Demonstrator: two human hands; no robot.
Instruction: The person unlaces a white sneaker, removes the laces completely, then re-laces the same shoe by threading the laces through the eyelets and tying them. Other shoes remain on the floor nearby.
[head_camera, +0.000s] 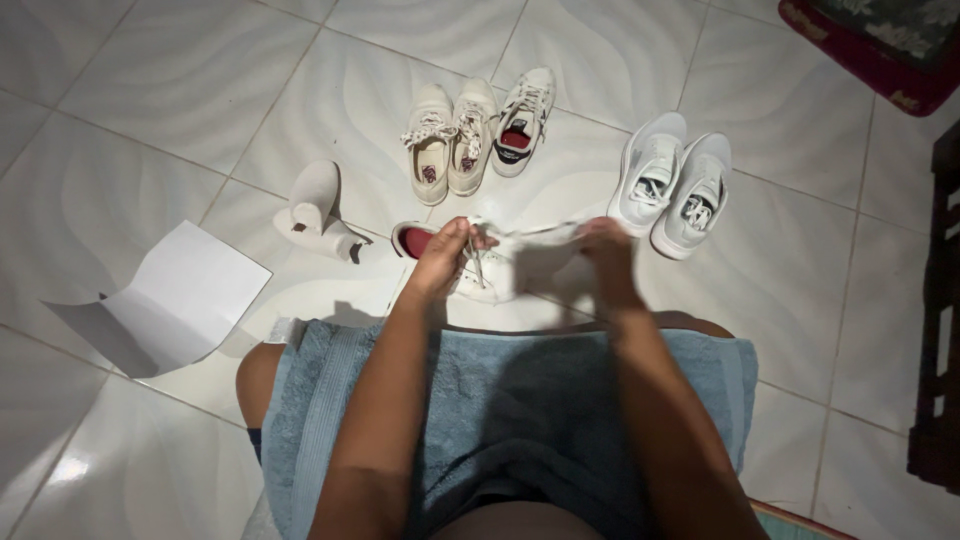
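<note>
Both forearms reach straight forward over a blue towel (500, 400) spread across the lap. The left hand (447, 250) is closed, fingers pinching a white shoelace (478, 262) of the white sneaker with a red lining (470, 265), which lies on its side on the tiled floor (150, 120) just ahead of the knees. The right hand (607, 245) is curled shut on the stretched lace's other end, the wrist bent down. Other white sneakers stand beyond; a sheet of paper (180, 295) lies to the left.
</note>
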